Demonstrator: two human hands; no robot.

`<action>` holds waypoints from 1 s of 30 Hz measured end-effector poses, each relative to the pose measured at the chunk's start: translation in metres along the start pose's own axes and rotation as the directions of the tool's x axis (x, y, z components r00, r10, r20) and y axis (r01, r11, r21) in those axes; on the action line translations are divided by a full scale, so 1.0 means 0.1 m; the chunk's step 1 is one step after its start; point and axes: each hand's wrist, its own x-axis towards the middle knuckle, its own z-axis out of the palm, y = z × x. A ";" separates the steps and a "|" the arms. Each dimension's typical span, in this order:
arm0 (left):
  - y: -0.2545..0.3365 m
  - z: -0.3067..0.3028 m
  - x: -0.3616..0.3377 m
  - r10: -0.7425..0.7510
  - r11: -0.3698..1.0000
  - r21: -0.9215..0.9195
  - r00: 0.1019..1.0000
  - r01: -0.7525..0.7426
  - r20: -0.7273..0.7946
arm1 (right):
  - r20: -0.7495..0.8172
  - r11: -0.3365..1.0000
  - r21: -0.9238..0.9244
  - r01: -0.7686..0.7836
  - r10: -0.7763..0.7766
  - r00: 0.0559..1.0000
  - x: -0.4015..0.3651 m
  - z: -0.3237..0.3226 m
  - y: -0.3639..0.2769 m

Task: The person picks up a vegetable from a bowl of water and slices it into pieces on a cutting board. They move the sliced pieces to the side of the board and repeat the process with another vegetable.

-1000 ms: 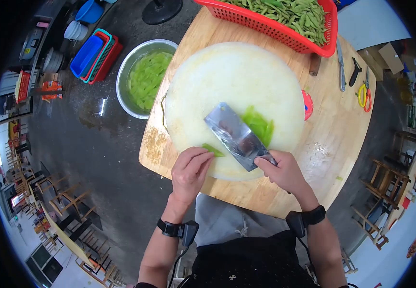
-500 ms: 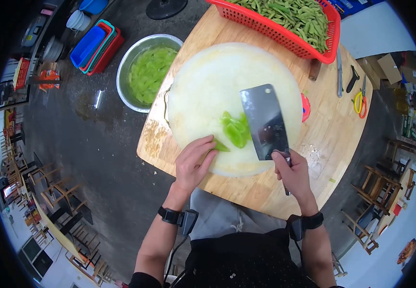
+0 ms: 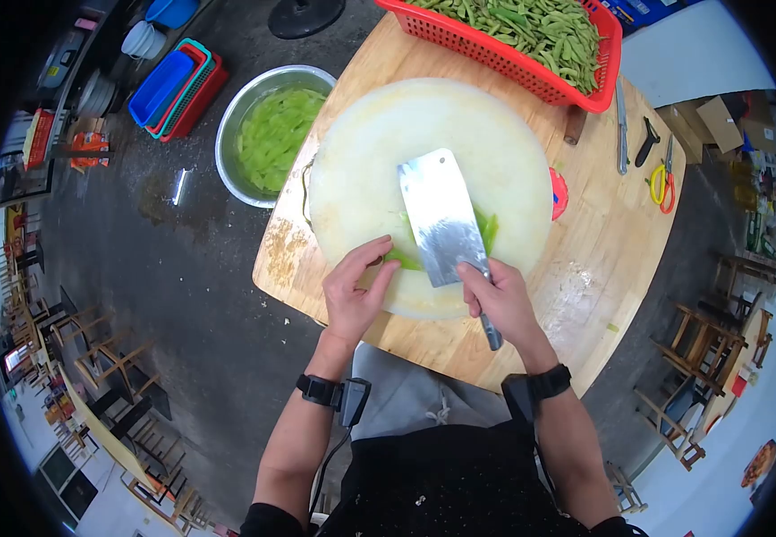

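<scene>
On the round white board [image 3: 361, 170], your right hand [image 3: 501, 302] grips a broad steel cleaver [image 3: 444, 219], its blade shiny and streaked, partly covering bright green slices [image 3: 491, 233]. Your left hand [image 3: 356, 291] has fingertips at another green piece [image 3: 407, 261]; whether they pinch it, I cannot tell.

Left forearm [image 3: 296, 447] and right forearm [image 3: 576, 447] extend upward from lower frame; left hand [image 3: 352, 294], left of centre, fingers [image 3: 368, 253] bent; right hand [image 3: 502, 302], right of centre, wrapped in a grip.
</scene>
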 end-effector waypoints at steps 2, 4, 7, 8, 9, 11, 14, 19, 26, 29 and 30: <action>0.01 -0.01 0.01 -0.010 1.000 -0.003 1.000 0.010 0.014 | -0.011 0.997 -0.055 0.057 -0.057 0.998 -0.14 -0.23 0.08; 0.00 -0.02 0.01 -0.003 1.000 0.013 0.999 0.002 0.037 | -0.023 0.994 -0.103 0.022 -0.025 0.999 -0.30 -0.46 0.10; -0.01 -0.03 0.01 0.001 1.000 0.012 0.999 -0.002 0.044 | -0.091 0.991 -0.132 -0.021 0.009 0.996 -0.46 -0.64 0.14; 0.00 -0.03 0.04 0.008 1.000 0.016 0.999 -0.008 0.042 | -0.144 0.992 -0.122 -0.018 0.001 0.990 -0.49 -0.67 0.13; 0.03 -0.03 0.05 0.010 1.000 0.020 1.000 -0.011 0.028 | -0.142 0.993 -0.119 -0.015 -0.002 0.990 -0.51 -0.67 0.16; 0.03 -0.02 0.03 0.013 1.000 0.023 1.000 -0.013 0.017 | -0.192 0.996 0.040 0.080 -0.071 0.979 -0.54 -0.67 0.22; 0.01 0.00 0.03 0.042 0.999 -0.022 0.999 -0.041 0.015 | -0.192 0.973 0.220 0.075 -0.033 0.981 -0.57 -0.46 0.21; 0.08 -0.07 0.04 0.026 1.000 -0.006 0.997 -0.026 0.072 | -0.149 0.991 0.053 0.123 -0.114 0.982 -0.42 -0.11 0.19; 0.13 -0.20 0.13 0.005 1.000 0.013 0.974 -0.009 0.224 | -0.221 0.976 0.184 0.114 -0.072 0.973 -0.49 0.11 0.20; 0.11 -0.20 0.17 -0.059 0.997 -0.037 0.963 0.071 0.263 | -0.335 0.956 0.263 0.130 -0.036 0.941 -0.62 0.18 0.21; 0.11 -0.20 0.19 -0.030 0.997 -0.054 0.964 0.046 0.264 | -0.347 0.954 0.272 0.130 -0.029 0.937 -0.67 0.21 0.22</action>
